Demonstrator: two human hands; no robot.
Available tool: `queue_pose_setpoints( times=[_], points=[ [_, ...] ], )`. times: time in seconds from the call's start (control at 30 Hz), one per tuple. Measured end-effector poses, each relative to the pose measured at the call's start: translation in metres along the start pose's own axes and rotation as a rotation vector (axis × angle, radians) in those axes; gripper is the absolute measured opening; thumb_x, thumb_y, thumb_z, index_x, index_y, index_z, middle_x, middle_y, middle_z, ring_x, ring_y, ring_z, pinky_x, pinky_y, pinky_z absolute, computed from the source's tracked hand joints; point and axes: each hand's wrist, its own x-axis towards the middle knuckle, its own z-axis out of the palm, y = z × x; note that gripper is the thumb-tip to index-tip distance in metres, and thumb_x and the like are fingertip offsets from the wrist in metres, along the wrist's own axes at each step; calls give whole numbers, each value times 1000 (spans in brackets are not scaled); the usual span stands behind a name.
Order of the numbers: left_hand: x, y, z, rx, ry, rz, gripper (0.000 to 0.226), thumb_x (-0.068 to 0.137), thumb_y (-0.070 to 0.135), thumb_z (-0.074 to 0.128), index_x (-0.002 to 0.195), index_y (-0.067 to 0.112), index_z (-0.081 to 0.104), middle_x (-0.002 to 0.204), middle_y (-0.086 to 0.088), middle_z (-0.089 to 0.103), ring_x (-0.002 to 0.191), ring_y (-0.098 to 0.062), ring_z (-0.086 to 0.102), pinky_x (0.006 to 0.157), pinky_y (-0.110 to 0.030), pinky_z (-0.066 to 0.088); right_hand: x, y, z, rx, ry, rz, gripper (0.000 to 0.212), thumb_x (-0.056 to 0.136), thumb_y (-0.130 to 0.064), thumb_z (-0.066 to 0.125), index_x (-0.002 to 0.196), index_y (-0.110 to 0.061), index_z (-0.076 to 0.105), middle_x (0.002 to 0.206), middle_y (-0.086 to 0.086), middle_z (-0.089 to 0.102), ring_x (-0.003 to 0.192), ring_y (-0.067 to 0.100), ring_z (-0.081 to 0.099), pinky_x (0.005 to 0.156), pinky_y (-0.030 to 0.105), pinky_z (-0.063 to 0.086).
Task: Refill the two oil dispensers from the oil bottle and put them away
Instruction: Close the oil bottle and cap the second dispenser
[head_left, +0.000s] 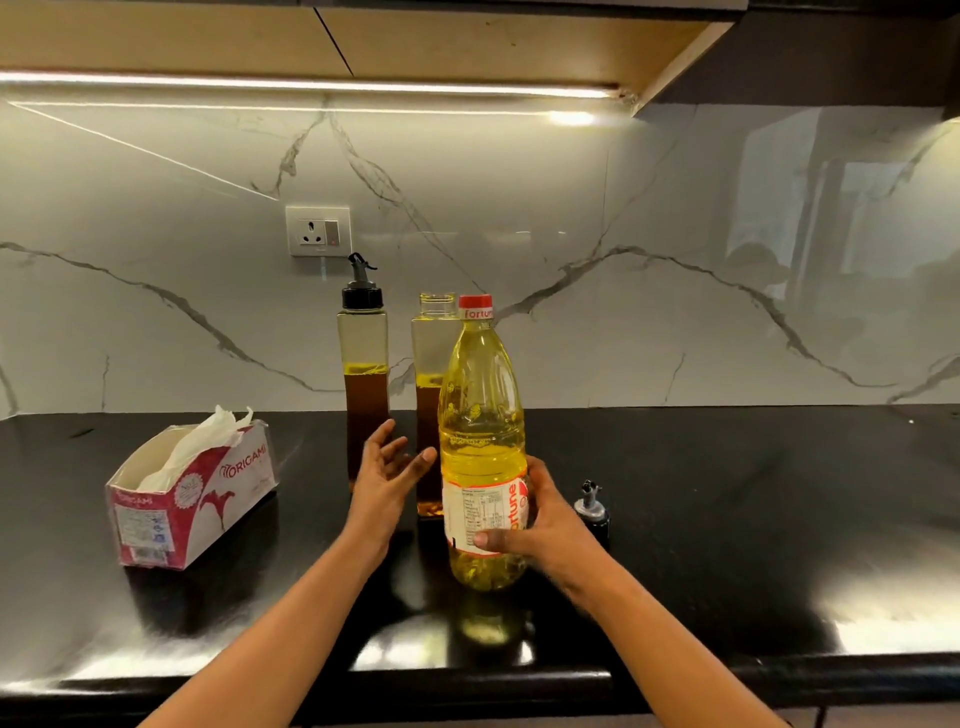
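Upright bottle (480, 415) gripped low by the right hand (540, 525); left hand (387, 467), fingers spread, hovers just left, below the cap (475, 302).

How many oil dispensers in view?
2. The capped dispenser stands behind the left hand; the uncapped dispenser stands just right of it, partly hidden by the oil bottle. None seems fully hidden.

Glossy black counter (753, 519) across the lower frame. Tissue box (192, 499) at left, capped dispenser (362, 364) and open dispenser (430, 353) standing mid-frame, loose pourer cap (592, 506) right of centre.
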Motion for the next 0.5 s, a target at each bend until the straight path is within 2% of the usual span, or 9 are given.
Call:
queue_pose_setpoints(
  times=[0.03,0.13,0.27,0.33,0.4,0.5],
  points=[
    [2,-2,3,18,-29,-7,88,67,40,74,144,32,31,143,-5,44,131,-22,43,109,-45,38,1,-3,-2,20,40,-10,85,57,-14,88,122,-39,40,117,-4,63,109,15,61,89,38,53],
    [10,-4,10,65,-65,-18,99,63,48,82,145,36,29,142,-2,41,131,-17,39,110,-43,36,17,-24,-21,45,196,-63,76,63,-2,82,122,-25,39,112,0,62,103,15,62,83,31,54],
    [23,-7,11,68,-85,-61,112,49,60,86,144,40,29,139,-2,45,129,-18,45,108,-45,39,63,-48,-59,-50,332,-90,76,64,-8,83,124,-17,37,111,-1,60,100,16,60,82,29,51],
    [27,-10,14,61,-93,-89,114,45,61,87,142,36,33,135,-1,52,125,-20,51,105,-46,43,89,-43,-77,-100,355,-53,79,64,-10,84,126,-15,35,116,2,58,106,20,59,88,35,51],
    [30,-15,14,68,-95,-97,107,50,55,86,141,30,37,132,-2,55,123,-21,53,102,-47,46,107,-30,-88,-179,355,-8,79,64,-14,85,124,-16,34,120,5,57,110,24,58,95,43,49],
    [36,-22,12,52,-106,-86,101,52,53,87,139,26,41,129,-2,58,118,-19,57,97,-41,51,124,-7,-96,-257,294,39,80,65,-17,85,124,-17,32,120,4,56,112,25,57,96,43,49]
  ],
)
